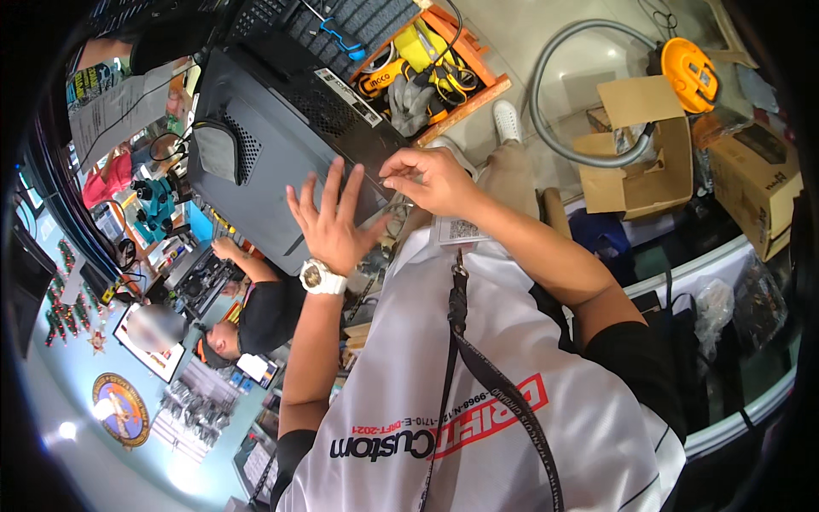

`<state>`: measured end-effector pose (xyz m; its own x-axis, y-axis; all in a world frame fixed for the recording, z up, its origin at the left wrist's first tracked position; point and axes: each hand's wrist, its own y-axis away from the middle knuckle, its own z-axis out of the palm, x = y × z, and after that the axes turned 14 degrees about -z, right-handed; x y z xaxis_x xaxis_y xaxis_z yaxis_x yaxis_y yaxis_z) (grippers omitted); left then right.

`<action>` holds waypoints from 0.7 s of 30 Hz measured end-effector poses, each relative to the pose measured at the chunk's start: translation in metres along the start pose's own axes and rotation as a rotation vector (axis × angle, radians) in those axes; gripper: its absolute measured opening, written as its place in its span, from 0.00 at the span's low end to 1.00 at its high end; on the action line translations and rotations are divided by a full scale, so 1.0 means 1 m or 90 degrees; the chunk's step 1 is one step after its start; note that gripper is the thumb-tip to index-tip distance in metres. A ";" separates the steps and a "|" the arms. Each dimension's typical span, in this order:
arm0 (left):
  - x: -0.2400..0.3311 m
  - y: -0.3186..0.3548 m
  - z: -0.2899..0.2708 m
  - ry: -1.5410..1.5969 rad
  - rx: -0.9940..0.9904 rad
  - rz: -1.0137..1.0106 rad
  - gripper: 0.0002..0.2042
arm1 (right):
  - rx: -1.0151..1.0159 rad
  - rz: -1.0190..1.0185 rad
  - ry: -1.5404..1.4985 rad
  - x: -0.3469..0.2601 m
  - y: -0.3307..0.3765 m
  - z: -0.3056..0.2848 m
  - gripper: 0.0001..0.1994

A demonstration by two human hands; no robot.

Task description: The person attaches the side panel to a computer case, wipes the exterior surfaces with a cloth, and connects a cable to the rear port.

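Two hands meet on a dark computer case (281, 128): the left hand (328, 224) lies flat and spread on its side panel. Just right of it, the right hand (431, 177) pinches the panel's edge with curled fingers; an orange tool crate (473, 85) sits beyond.

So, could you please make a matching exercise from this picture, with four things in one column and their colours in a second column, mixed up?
Things:
1. computer case
2. wristwatch
3. cardboard box
4. hose

Colours:
a. brown
b. grey
c. black
d. white

The left hand lies flat on the computer case with its fingers spread, and the right hand pinches at the case's edge.

Right pairs: 1-c, 2-d, 3-a, 4-b.
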<state>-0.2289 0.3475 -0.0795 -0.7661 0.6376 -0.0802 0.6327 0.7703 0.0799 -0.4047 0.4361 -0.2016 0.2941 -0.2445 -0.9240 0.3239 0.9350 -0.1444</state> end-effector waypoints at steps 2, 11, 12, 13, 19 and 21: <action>-0.008 -0.013 0.001 -0.027 0.019 0.042 0.38 | -0.021 -0.035 0.028 -0.002 0.000 0.000 0.07; -0.022 -0.019 0.015 -0.005 0.058 0.124 0.34 | -0.020 -0.061 0.077 -0.007 -0.001 0.006 0.07; -0.023 -0.018 0.015 -0.002 0.056 0.124 0.34 | -0.035 -0.067 0.103 -0.009 -0.002 0.006 0.07; -0.024 -0.018 0.016 0.003 0.057 0.123 0.34 | -0.053 -0.073 0.131 -0.011 -0.003 0.005 0.07; -0.025 -0.015 0.018 0.034 0.074 0.103 0.35 | -0.187 -0.095 0.294 -0.021 -0.021 0.003 0.11; -0.025 -0.014 0.018 0.046 0.085 0.096 0.35 | -0.235 -0.059 0.357 -0.023 -0.026 0.005 0.14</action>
<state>-0.2163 0.3207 -0.0963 -0.6652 0.7466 -0.0061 0.7460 0.6643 -0.0470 -0.4150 0.4159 -0.1751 -0.2628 -0.2506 -0.9317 -0.0328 0.9675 -0.2509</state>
